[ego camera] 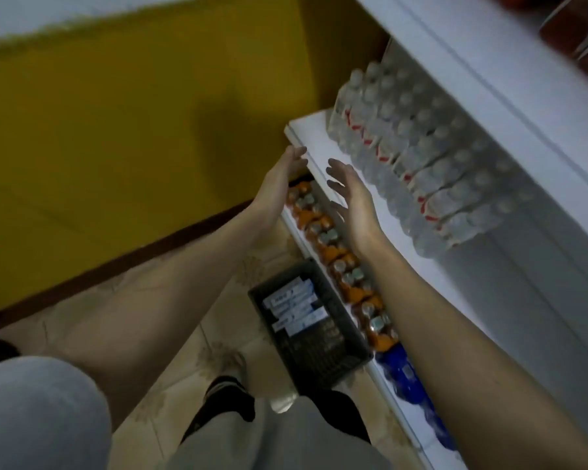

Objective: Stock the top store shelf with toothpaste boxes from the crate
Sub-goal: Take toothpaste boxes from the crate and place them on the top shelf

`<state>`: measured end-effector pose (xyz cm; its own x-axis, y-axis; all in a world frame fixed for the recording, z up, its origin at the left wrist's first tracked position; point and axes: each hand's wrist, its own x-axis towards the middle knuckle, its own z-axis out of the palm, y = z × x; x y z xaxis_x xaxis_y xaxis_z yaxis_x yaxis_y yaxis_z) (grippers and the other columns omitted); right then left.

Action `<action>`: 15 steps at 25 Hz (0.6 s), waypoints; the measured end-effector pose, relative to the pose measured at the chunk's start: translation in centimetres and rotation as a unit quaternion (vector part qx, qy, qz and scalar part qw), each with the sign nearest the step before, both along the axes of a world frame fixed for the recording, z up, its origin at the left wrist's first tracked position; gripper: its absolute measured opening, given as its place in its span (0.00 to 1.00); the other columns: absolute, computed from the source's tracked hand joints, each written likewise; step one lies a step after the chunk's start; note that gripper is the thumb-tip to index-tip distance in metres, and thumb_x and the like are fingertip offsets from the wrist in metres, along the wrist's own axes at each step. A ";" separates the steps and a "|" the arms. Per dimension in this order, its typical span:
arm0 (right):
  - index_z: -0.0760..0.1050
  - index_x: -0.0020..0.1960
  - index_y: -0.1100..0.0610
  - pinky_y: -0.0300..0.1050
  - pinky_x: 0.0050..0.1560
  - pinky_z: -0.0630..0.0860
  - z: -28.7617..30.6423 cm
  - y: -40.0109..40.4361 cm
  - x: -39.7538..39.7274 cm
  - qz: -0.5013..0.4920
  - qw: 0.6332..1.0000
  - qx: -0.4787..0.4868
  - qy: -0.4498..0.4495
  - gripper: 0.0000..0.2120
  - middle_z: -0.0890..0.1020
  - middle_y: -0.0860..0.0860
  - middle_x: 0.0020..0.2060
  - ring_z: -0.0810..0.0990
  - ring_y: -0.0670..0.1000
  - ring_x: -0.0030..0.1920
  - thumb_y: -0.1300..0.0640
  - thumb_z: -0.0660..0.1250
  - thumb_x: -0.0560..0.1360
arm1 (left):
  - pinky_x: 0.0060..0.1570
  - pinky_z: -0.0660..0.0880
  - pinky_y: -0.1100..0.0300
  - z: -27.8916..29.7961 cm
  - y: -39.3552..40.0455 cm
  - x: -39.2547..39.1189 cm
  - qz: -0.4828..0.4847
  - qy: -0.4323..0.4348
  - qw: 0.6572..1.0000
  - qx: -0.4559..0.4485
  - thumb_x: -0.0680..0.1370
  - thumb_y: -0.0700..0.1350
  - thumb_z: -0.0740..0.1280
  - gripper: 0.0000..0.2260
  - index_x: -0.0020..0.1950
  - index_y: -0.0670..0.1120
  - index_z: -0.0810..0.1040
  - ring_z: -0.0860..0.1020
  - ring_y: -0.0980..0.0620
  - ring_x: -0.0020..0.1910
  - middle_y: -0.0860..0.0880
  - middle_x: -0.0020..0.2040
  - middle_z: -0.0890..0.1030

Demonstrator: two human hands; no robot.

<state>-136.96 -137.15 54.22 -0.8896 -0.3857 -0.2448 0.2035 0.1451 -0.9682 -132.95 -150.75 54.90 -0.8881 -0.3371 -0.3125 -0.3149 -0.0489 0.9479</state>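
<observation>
One head-worn wide-angle view looks steeply down from standing height, close beside the white shelves (404,212) at right, the tiled floor (190,354) far below.

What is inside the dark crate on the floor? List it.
The crate holds several white and blue toothpaste boxes at its far end. Anything beneath them is covered, and the print is too blurred to read.

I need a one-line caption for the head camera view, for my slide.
Both empty hands, left and right, open above the floor crate of toothpaste boxes.
</observation>
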 end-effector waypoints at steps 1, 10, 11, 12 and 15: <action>0.69 0.73 0.49 0.43 0.67 0.71 -2.2 0.5 0.5 0.002 0.999 0.001 -0.040 0.23 0.77 0.45 0.64 0.75 0.44 0.63 0.42 0.50 0.83 | 0.64 0.68 0.64 -1.6 1.0 0.5 -0.002 -0.021 1.000 0.018 0.84 0.59 0.46 0.25 0.74 0.49 0.68 0.74 0.64 0.57 0.51 0.69 0.74; 0.70 0.71 0.53 0.36 0.51 0.78 -24.9 6.2 5.9 0.009 0.964 0.070 -0.257 0.20 0.80 0.45 0.57 0.80 0.37 0.52 0.47 0.50 0.85 | 0.63 0.72 0.60 -26.1 7.5 6.0 0.057 -0.277 0.950 0.133 0.84 0.57 0.52 0.22 0.71 0.47 0.71 0.75 0.51 0.63 0.48 0.68 0.74; 0.71 0.70 0.54 0.41 0.56 0.78 -28.0 6.9 6.9 0.011 0.956 0.085 -0.281 0.20 0.79 0.48 0.59 0.80 0.41 0.55 0.47 0.51 0.85 | 0.67 0.68 0.56 -29.2 8.5 7.2 0.065 -0.319 0.934 0.149 0.84 0.57 0.52 0.23 0.74 0.47 0.69 0.71 0.48 0.69 0.47 0.71 0.72; 0.71 0.70 0.54 0.47 0.62 0.76 -31.3 7.6 7.8 0.010 0.946 0.103 -0.307 0.20 0.78 0.50 0.62 0.79 0.47 0.60 0.47 0.53 0.84 | 0.66 0.68 0.56 -32.2 9.5 8.6 0.080 -0.351 0.917 0.172 0.84 0.58 0.51 0.24 0.75 0.47 0.67 0.69 0.47 0.70 0.47 0.71 0.71; 0.73 0.67 0.47 0.53 0.66 0.70 -41.3 10.0 10.6 0.018 0.916 0.177 -0.359 0.19 0.78 0.51 0.62 0.76 0.54 0.63 0.42 0.57 0.81 | 0.38 0.73 0.73 -42.1 12.4 12.1 0.130 -0.375 0.891 0.222 0.84 0.56 0.52 0.22 0.72 0.46 0.70 0.78 0.56 0.53 0.49 0.62 0.77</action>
<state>-126.39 -127.14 12.89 -0.4387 -0.1948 -0.8773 0.7582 0.4438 -0.4777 -120.88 -138.31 12.78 -0.2835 -0.1970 -0.9385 -0.7744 -0.5302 0.3452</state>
